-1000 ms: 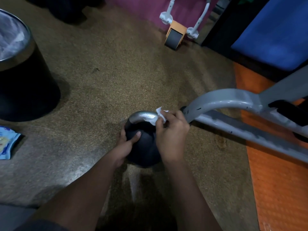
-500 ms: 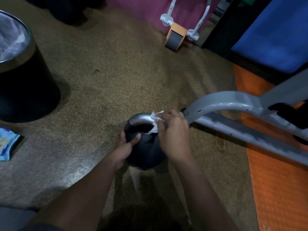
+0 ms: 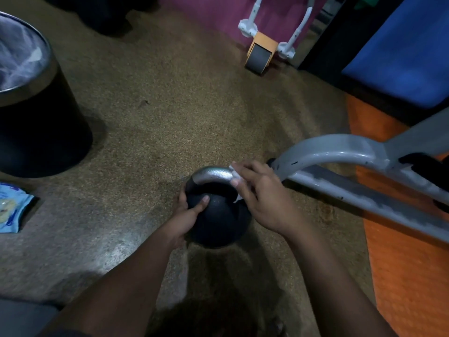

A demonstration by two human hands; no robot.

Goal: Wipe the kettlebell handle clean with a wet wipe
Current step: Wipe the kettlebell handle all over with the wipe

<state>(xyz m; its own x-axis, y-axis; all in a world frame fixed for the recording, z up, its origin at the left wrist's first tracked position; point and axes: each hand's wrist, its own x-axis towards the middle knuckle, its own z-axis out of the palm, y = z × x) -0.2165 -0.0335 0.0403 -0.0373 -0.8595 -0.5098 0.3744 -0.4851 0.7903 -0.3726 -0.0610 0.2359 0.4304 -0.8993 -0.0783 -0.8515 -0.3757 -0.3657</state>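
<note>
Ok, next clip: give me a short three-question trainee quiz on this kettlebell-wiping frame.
1. True or false: the left hand steadies the round black kettlebell by its body.
2. The right hand holds the white wet wipe against: A) the silver metal handle, B) the grey metal frame, C) the speckled floor.
3. On which side of the kettlebell stands the round black bin with the metal rim?
Key: 1 true; 2 A; 3 the person's left.

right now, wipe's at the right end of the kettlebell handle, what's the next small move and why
Probably slide the right hand and wet wipe leftward along the handle: the wipe covers only its right end, the arch to the left is bare, and the left hand steadies the kettlebell.
</note>
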